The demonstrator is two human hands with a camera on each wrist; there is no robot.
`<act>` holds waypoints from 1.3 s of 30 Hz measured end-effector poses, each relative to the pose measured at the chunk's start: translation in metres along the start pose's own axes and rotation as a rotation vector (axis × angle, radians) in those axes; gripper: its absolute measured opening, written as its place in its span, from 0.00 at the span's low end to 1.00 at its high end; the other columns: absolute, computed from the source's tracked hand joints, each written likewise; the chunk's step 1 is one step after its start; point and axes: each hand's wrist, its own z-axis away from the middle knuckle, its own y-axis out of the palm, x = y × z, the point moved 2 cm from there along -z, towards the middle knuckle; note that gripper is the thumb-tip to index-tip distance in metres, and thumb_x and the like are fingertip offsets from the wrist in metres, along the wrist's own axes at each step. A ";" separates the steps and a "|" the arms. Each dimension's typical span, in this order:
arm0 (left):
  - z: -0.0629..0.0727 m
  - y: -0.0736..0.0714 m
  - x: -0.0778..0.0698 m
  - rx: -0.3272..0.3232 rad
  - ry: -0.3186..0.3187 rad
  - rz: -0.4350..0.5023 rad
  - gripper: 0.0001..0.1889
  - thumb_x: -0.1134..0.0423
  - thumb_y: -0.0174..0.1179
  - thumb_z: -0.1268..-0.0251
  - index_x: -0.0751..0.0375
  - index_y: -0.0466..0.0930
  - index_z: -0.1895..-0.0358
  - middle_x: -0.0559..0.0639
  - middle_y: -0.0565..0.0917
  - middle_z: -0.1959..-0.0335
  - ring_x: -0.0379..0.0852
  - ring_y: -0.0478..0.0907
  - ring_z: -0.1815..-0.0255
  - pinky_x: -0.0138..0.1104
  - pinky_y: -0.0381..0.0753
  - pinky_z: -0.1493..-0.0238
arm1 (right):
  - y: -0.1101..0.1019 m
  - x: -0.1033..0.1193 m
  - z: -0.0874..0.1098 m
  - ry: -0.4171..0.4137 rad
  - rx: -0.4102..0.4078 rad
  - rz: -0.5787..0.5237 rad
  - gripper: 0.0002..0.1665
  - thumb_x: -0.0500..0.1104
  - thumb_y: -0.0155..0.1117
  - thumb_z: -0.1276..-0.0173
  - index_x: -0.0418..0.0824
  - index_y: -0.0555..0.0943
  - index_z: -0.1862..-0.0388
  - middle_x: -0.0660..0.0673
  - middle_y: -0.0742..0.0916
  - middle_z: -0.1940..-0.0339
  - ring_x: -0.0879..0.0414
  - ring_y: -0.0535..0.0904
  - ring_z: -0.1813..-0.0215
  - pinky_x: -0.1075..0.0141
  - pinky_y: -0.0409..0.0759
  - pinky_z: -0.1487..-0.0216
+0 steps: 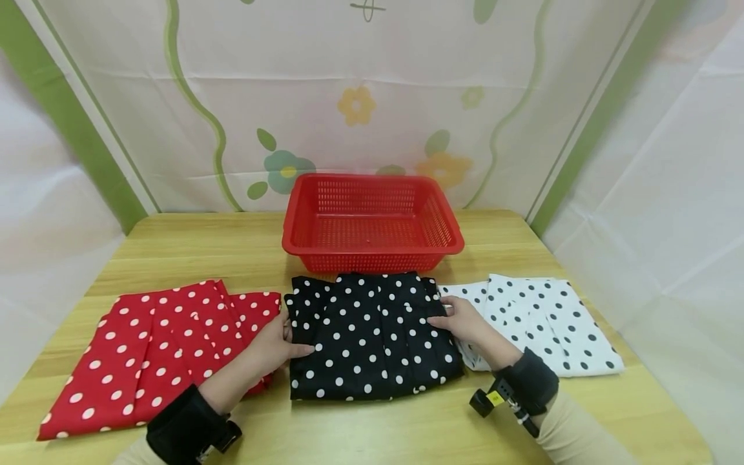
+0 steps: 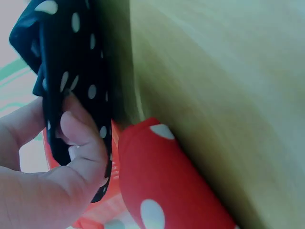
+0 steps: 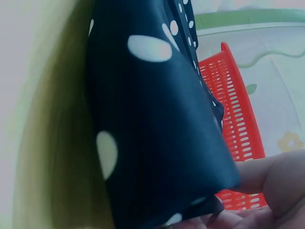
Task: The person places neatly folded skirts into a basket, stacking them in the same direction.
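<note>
A folded black cloth with white dots (image 1: pixel 360 342) lies at the middle of the table, in front of the basket. My left hand (image 1: pixel 273 345) grips its left edge, thumb on top and fingers underneath; the left wrist view shows the fabric pinched between thumb and fingers (image 2: pixel 78 129). At the opposite edge my right hand (image 1: pixel 465 323) holds the cloth the same way, its fingertips partly hidden below the fabric in the right wrist view. Left of it is a folded red cloth with white dots (image 1: pixel 157 355), and to the right a folded white cloth with black dots (image 1: pixel 540 323).
A red plastic basket (image 1: pixel 372 252) with perforated walls stands behind the black cloth, nothing visible inside it. The wooden table (image 1: pixel 349 433) is bounded at the back and sides by a printed fabric curtain (image 1: pixel 372 64).
</note>
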 end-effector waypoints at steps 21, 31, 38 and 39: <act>0.043 -0.022 -0.043 0.053 0.136 -0.006 0.38 0.71 0.67 0.42 0.78 0.56 0.32 0.56 0.84 0.62 0.50 0.85 0.61 0.40 0.84 0.57 | -0.032 0.043 0.047 -0.163 -0.006 0.016 0.28 0.36 0.66 0.34 0.24 0.69 0.40 0.33 0.86 0.57 0.51 0.84 0.63 0.55 0.81 0.56; 0.044 -0.024 -0.048 0.034 0.167 -0.082 0.40 0.70 0.69 0.44 0.78 0.57 0.31 0.53 0.81 0.69 0.45 0.81 0.67 0.35 0.81 0.64 | -0.037 0.046 0.053 -0.153 -0.018 -0.001 0.25 0.35 0.64 0.33 0.26 0.71 0.41 0.36 0.87 0.59 0.53 0.82 0.64 0.59 0.79 0.57; 0.049 -0.034 -0.059 0.034 0.208 -0.168 0.39 0.68 0.70 0.45 0.78 0.59 0.33 0.53 0.80 0.70 0.46 0.78 0.68 0.36 0.80 0.69 | -0.044 0.055 0.058 -0.201 0.002 -0.015 0.25 0.36 0.62 0.31 0.25 0.70 0.40 0.39 0.87 0.62 0.53 0.83 0.66 0.61 0.80 0.60; 0.050 -0.035 -0.062 0.041 0.221 -0.174 0.39 0.68 0.70 0.45 0.78 0.59 0.33 0.53 0.80 0.70 0.46 0.79 0.68 0.36 0.80 0.68 | -0.046 0.057 0.060 -0.210 0.003 -0.019 0.24 0.35 0.61 0.31 0.25 0.70 0.40 0.39 0.87 0.62 0.53 0.83 0.66 0.62 0.81 0.60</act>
